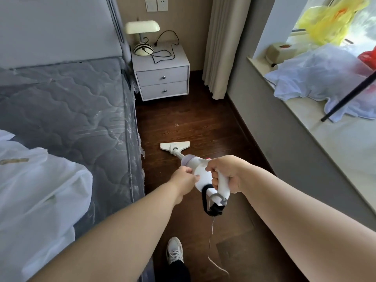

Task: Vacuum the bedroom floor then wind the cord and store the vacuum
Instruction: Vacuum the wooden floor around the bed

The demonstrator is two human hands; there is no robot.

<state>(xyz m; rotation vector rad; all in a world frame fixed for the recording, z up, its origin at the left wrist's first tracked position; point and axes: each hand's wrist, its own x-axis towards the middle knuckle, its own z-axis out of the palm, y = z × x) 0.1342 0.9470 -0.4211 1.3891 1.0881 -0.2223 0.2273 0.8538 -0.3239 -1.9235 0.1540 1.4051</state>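
In the narrow aisle between the mattress [67, 110] and the window ledge [317, 143], the person stands with a white stick vacuum [200, 173] held out ahead, and the only view is the one from the head, looking down along both forearms. The right hand [227, 175] is wrapped around the vacuum's rear handle, fingers curled firmly round it; the left hand [184, 179] holds the side of the motor body at about nine o'clock from it, fingers bent against the casing. The floor head [175, 146] lies flat on the dark wooden floor [203, 123] at twelve o'clock from the hands, pointing toward the nightstand [161, 78] farther off in the same direction. A small pale speck [176, 124] sits on the boards just beyond the head, between it and the nightstand. The black cord [207, 202] hangs in a loop beneath the handle, and a thin line trails down toward six o'clock, past a sneaker [174, 250]; I cannot tell where it ends. On the nightstand a lamp [142, 27] stands with its own black lead sprawled beside it. Bags and cloth are heaped on the ledge at two o'clock. By my reckoning the vacuuming is in progress: the strip up to the nightstand looks yet to be covered, and winding the cord and putting the machine away both remain.
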